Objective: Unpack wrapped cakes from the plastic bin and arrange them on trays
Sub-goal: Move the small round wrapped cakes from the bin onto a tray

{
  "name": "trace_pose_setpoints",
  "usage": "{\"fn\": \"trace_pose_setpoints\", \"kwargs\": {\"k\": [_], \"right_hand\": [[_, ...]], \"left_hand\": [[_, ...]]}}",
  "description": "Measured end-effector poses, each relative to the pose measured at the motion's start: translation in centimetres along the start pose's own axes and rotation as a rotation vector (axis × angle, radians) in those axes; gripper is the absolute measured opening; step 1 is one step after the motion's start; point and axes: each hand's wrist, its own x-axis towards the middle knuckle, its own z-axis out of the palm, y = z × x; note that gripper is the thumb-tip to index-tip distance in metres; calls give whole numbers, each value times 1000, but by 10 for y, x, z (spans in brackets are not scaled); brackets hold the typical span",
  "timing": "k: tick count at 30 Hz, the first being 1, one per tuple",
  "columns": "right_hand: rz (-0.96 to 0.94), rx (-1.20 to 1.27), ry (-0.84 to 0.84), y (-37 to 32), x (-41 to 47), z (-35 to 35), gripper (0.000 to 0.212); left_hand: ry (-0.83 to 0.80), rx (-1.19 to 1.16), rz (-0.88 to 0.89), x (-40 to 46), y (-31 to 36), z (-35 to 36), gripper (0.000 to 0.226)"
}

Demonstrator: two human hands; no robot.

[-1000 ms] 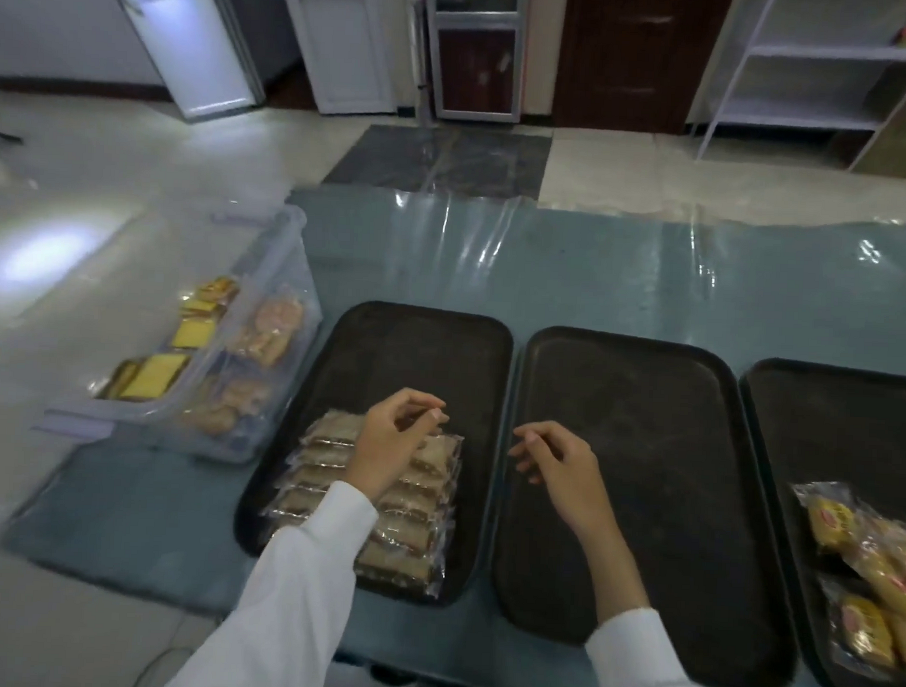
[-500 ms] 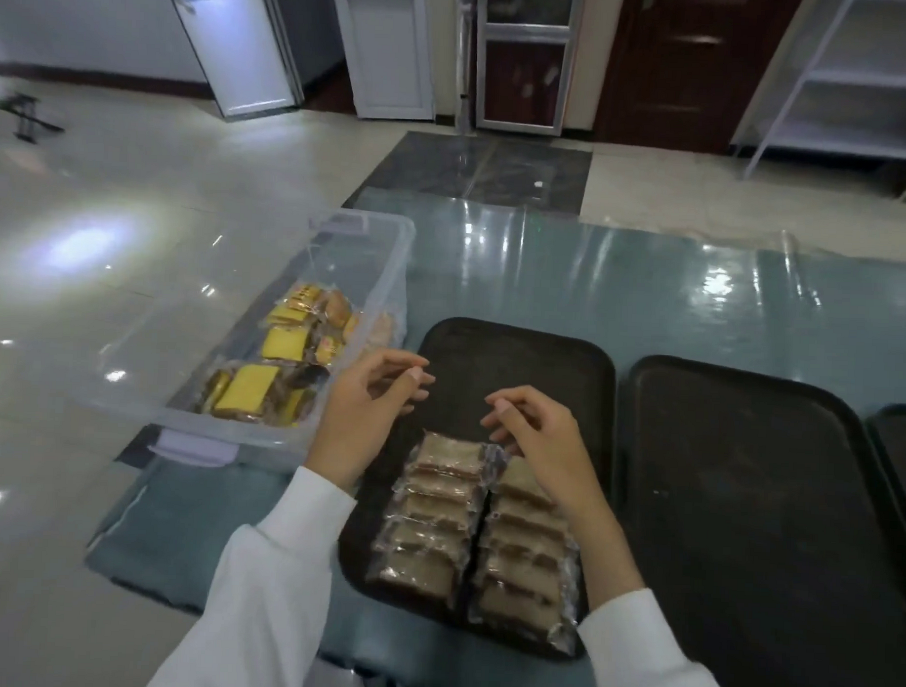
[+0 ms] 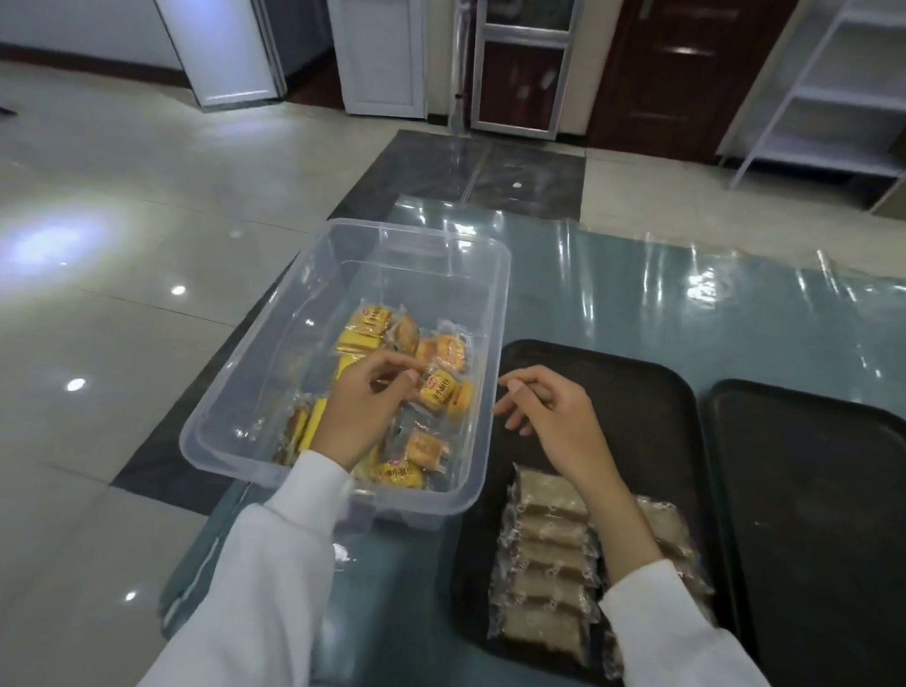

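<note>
A clear plastic bin (image 3: 484, 354) sits at the table's left end, holding several yellow and orange wrapped cakes (image 3: 441, 391). My left hand (image 3: 366, 409) hovers inside the bin above the cakes, fingers loosely curled, holding nothing I can see. My right hand (image 3: 556, 419) hangs over the black tray (image 3: 639, 401) just right of the bin, fingers relaxed and empty. Two rows of brown wrapped cakes (image 3: 551, 557) lie on the near half of that tray, partly hidden by my right forearm.
A second black tray (image 3: 820, 510) lies to the right. The table wears a teal cloth under glossy plastic film (image 3: 647, 298). Tiled floor lies to the left; doors and a white shelf rack (image 3: 850, 90) stand at the back.
My view swung left, bringing the bin to the centre. My left hand moved from the tray into the bin; my right hand followed left, toward the bin's right wall.
</note>
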Motion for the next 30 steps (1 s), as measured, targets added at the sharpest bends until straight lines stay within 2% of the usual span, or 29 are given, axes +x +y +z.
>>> {"fn": "trace_pose_setpoints", "kwargs": {"k": [5, 10, 14, 19, 22, 26, 30], "right_hand": [[12, -85, 64, -8, 28, 15, 13], [30, -113, 93, -9, 52, 22, 14], [31, -110, 98, -7, 66, 22, 14], [40, -99, 84, 1, 83, 17, 13], [45, -78, 78, 8, 91, 11, 13], [58, -71, 110, 15, 98, 2, 14], [60, -55, 141, 19, 101, -6, 15]], "left_hand": [[-47, 28, -51, 41, -18, -13, 10], [-208, 205, -63, 84, -26, 2, 9], [-389, 485, -38, 111, -32, 24, 19], [-576, 903, -4, 127, -54, 54, 19], [-573, 1061, 108, 127, -61, 66, 16], [-614, 1126, 160, 125, -72, 80, 18], [-580, 1187, 263, 119, -87, 91, 12]]}}
